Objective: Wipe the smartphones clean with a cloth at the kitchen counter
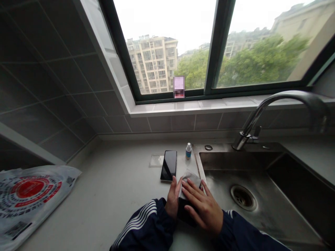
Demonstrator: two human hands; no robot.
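My left hand grips the side of a black, flat, phone-like slab, thumb up along its edge. Across its upper part lies a thin whitish wipe, which my right hand presses down with its fingers laid over it. The lower end of the slab is partly hidden by the right hand. Just beyond the hands, a smartphone with a dark screen lies on the counter. A small white-capped bottle with a blue label stands upright to its right.
A clear flat plastic piece lies left of the smartphone. The steel sink with its curved faucet is at my right. A white plastic bag with red print rests on the counter at left. Behind is a window ledge.
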